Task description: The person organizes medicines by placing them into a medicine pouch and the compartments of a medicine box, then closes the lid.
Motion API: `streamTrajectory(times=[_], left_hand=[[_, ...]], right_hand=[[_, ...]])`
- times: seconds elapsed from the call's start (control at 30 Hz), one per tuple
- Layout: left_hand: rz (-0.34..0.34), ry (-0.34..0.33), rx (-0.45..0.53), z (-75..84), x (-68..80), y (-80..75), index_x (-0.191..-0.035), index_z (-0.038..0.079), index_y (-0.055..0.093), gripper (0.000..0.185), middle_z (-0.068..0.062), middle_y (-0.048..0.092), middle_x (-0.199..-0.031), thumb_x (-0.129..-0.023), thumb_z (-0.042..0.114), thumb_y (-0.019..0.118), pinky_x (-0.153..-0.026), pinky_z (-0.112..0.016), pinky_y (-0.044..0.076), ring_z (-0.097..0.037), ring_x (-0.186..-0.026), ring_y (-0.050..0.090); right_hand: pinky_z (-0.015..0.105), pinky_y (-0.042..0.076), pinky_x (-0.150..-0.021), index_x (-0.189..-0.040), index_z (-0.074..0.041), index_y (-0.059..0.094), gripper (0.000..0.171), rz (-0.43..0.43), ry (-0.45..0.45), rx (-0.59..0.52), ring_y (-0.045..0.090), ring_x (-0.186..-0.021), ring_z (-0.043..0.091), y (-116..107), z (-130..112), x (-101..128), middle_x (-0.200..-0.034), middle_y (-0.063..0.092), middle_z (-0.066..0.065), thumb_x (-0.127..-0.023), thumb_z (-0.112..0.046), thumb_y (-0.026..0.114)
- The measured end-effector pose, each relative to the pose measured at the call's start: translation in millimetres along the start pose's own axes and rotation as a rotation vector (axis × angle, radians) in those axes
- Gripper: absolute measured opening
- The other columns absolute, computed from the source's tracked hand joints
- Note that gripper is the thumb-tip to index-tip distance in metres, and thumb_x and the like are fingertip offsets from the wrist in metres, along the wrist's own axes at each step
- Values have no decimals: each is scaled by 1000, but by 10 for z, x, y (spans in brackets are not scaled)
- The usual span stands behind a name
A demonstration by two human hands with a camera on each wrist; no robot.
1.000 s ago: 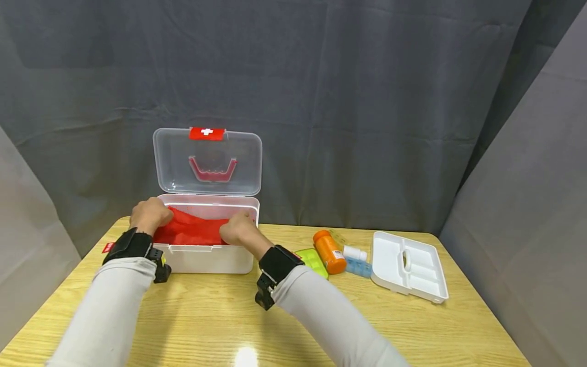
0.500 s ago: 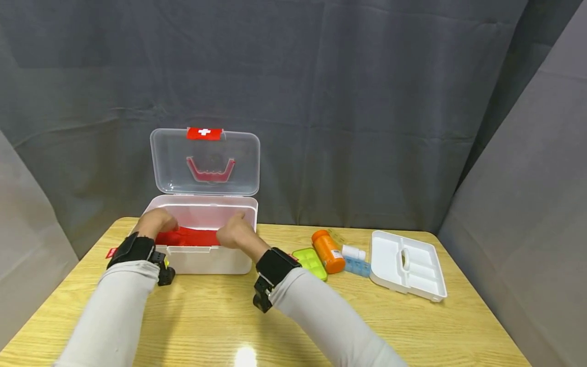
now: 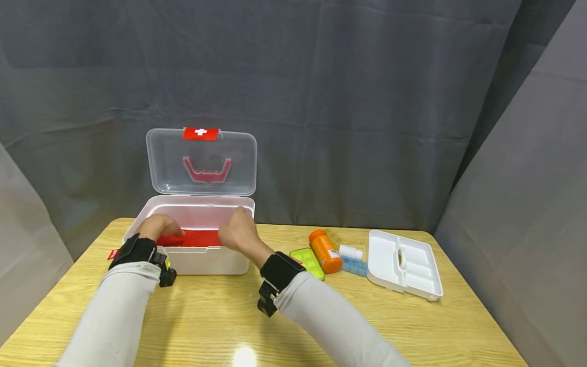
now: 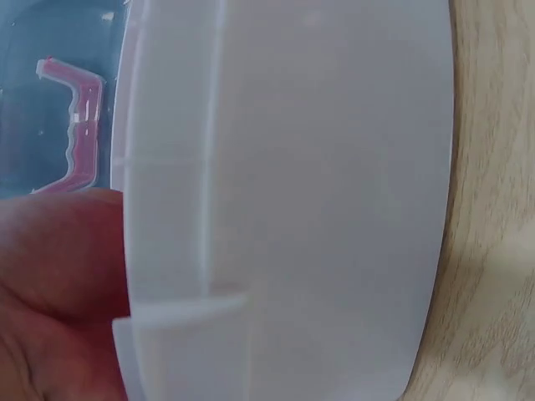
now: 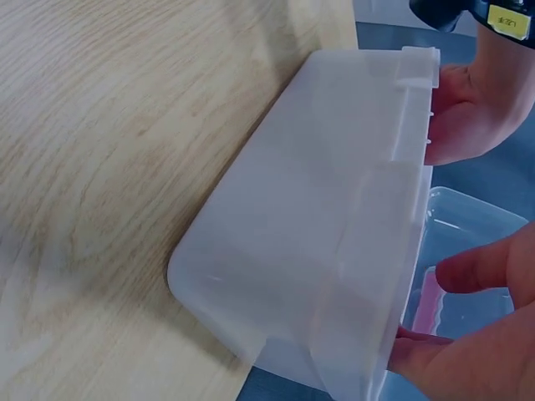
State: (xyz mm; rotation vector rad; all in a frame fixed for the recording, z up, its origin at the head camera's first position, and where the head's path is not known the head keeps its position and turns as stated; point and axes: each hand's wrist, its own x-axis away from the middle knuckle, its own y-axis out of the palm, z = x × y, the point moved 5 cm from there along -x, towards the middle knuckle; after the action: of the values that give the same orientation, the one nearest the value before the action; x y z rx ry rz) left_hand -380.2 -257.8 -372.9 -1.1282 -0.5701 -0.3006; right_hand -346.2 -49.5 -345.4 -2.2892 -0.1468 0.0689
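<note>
A red cloth (image 3: pixel 198 238) lies low inside the white first-aid box (image 3: pixel 207 261), whose clear lid (image 3: pixel 202 162) stands raised at the back. My left hand (image 3: pixel 159 226) reaches over the box's left side to the cloth, and its fingertips are hidden inside. At the right side, my right hand (image 3: pixel 240 232) reaches in beside the cloth's right end. In the right wrist view a gap shows between two digits of my right hand (image 5: pixel 481 351), and one fingertip dips behind the rim. Any grip on the cloth by the left hand is hidden.
To the right of the box lie a green pill case (image 3: pixel 308 262), an orange bottle (image 3: pixel 325 251), a small white bottle (image 3: pixel 350 252) and a blue pill case (image 3: pixel 354 266). A white divided tray (image 3: pixel 404 264) sits farther right. A grey curtain (image 3: pixel 367 112) hangs behind the table.
The red cloth has sunk lower into the box. My left hand has moved down and slightly right with it, while my right hand stays by the right side, its wrist a little raised.
</note>
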Motion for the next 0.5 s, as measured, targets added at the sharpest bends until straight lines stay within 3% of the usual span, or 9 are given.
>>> streamTrajectory(times=[0.13, 0.27, 0.5], left_hand=[[-18, -33, 6, 8, 27, 24, -135, -20, 36, 66, -36, 37, -138, -100, 34, 50, -109, -50, 42, -44, -124, 40], [8, -37, -36, 33, 72, 0, -131, -19, 41, 65, -33, 42, -132, -98, 36, 53, -106, -50, 44, -43, -120, 43], [-22, 2, -100, 22, 111, -40, -138, -16, 40, 67, -36, 35, -142, -100, 39, 49, -109, -54, 39, -45, -127, 39]], right_hand=[[35, 53, -93, -136, 6, 47, 54, 45, -51, -35, 62, -113, 31, -72, -27, 23, -125, 63, 19, -86, -8, 59], [35, 53, -79, -127, 3, 53, 43, 86, -72, -69, 64, -100, 31, -175, -28, 35, -110, 68, 17, -85, -7, 59], [42, 54, -93, -130, 4, 55, 47, 134, -94, -59, 64, -113, 36, -410, 69, -6, -122, 68, 20, -84, -7, 56]])
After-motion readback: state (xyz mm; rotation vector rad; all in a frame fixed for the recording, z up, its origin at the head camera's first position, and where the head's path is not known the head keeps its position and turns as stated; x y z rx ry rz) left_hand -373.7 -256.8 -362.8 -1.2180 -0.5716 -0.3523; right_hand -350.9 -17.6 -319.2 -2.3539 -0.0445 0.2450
